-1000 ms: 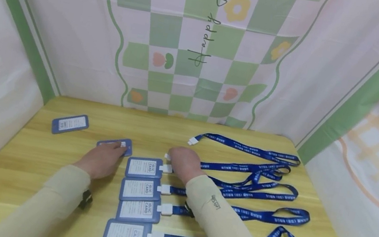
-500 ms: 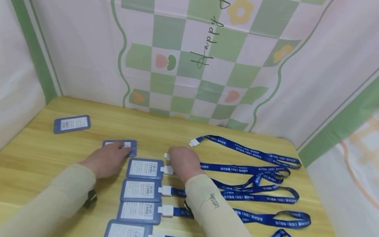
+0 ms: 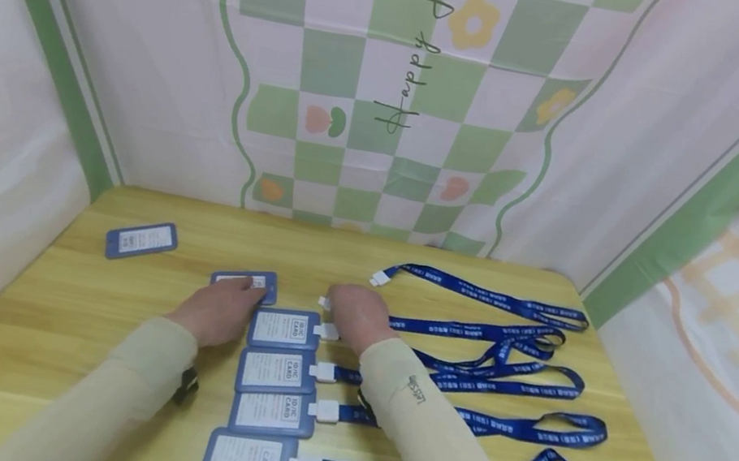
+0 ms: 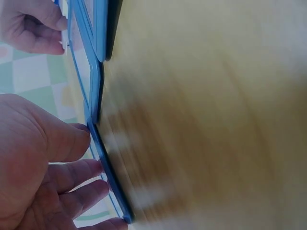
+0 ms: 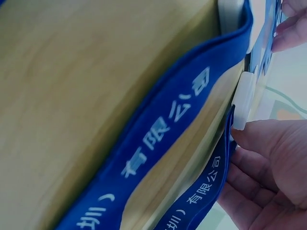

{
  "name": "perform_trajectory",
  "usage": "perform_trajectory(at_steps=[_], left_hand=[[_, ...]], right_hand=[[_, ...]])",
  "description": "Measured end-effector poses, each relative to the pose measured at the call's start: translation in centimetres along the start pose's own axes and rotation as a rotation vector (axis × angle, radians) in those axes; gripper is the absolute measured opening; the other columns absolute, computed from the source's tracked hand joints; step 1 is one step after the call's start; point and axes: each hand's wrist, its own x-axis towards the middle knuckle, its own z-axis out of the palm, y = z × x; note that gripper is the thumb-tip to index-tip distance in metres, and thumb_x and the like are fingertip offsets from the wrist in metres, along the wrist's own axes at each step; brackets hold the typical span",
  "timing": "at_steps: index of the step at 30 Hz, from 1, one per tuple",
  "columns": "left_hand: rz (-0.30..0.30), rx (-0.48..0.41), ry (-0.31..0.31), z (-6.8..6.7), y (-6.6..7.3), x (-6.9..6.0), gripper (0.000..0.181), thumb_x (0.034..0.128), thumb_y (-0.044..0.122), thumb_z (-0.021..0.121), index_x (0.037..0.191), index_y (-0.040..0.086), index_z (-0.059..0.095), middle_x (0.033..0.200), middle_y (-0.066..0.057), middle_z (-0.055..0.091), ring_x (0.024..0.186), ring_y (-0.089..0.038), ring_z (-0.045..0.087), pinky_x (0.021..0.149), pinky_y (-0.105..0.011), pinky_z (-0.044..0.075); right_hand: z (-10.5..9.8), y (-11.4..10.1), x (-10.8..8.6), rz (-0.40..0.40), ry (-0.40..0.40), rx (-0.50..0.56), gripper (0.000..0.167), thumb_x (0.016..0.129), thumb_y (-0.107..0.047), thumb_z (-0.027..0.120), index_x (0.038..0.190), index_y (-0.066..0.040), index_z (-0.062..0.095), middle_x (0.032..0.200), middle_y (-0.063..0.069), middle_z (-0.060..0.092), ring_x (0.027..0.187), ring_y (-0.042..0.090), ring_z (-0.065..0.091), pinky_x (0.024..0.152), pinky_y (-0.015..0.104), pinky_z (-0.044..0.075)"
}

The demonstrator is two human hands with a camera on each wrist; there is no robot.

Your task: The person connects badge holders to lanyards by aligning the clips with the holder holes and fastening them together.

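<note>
My left hand [image 3: 221, 313] rests its spread fingers on a small blue-framed card holder [image 3: 265, 285] lying on the table. In the left wrist view, the thumb lies near one end of that holder [image 4: 114, 184], and the fingertips touch its face. Opposite it, my right hand [image 3: 358, 315] pinches a blue lanyard [image 3: 441, 326] at its white clip [image 5: 243, 101], the thumb on the clip and the fingers behind the strap. The clip's tip [image 3: 324, 303] pokes out toward the holder, a gap apart from it. Part of the clip is hidden by the hand.
Several card holders [image 3: 283, 329] joined to blue lanyards [image 3: 538, 431] form a column in front of the hands, some overlapping. A loose card holder [image 3: 142, 240] lies at the back left, and a loose lanyard [image 3: 478, 289] at the back right. Patterned cloth walls [image 3: 339, 64] border the table.
My left hand has slid the card holder a little to the right, toward the clip. The right hand keeps its hold on the lanyard in about the same place.
</note>
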Motion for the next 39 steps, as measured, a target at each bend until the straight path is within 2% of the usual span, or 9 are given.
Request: perform_trajectory(at_steps=[9, 22, 33, 39], left_hand=[[-0.005, -0.02, -0.022, 0.1, 0.8, 0.3, 0.048, 0.1099, 0.021, 0.045, 0.158, 0.015, 0.046, 0.167, -0.021, 0.034, 0.152, -0.045, 0.035, 0.123, -0.065, 0.031], [0.007, -0.008, -0.019, 0.2, 1.5, 0.7, 0.048, 0.1114, 0.026, 0.038, 0.158, 0.015, 0.046, 0.167, -0.02, 0.035, 0.152, -0.044, 0.036, 0.123, -0.064, 0.032], [0.013, -0.015, -0.02, 0.3, 2.2, 0.9, 0.048, 0.1104, 0.026, 0.042, 0.158, 0.017, 0.047, 0.167, -0.019, 0.035, 0.152, -0.043, 0.036, 0.123, -0.064, 0.032], [0.015, -0.023, -0.025, 0.4, 2.4, 0.9, 0.048, 0.1108, 0.027, 0.042, 0.158, 0.019, 0.046, 0.167, -0.018, 0.035, 0.152, -0.043, 0.035, 0.123, -0.063, 0.032]], right_hand=[[0.1, -0.1, -0.1, 0.0, 0.017, 0.024, 0.014, 0.102, -0.013, 0.065, 0.113, -0.017, 0.071, 0.104, 0.003, 0.074, 0.096, 0.021, 0.07, 0.085, 0.037, 0.062], [0.1, -0.3, 0.0, 0.001, 0.007, 0.009, 0.014, 0.102, -0.014, 0.066, 0.114, -0.018, 0.07, 0.105, 0.002, 0.073, 0.096, 0.02, 0.07, 0.084, 0.036, 0.063], [0.1, -0.3, 0.1, 0.027, -0.006, 0.09, 0.012, 0.103, -0.016, 0.063, 0.112, -0.02, 0.07, 0.105, 0.0, 0.072, 0.096, 0.019, 0.068, 0.085, 0.037, 0.062], [0.1, -0.3, 0.1, 0.008, 0.003, 0.047, 0.011, 0.103, -0.016, 0.063, 0.111, -0.019, 0.071, 0.104, 0.0, 0.073, 0.096, 0.019, 0.068, 0.085, 0.036, 0.062]])
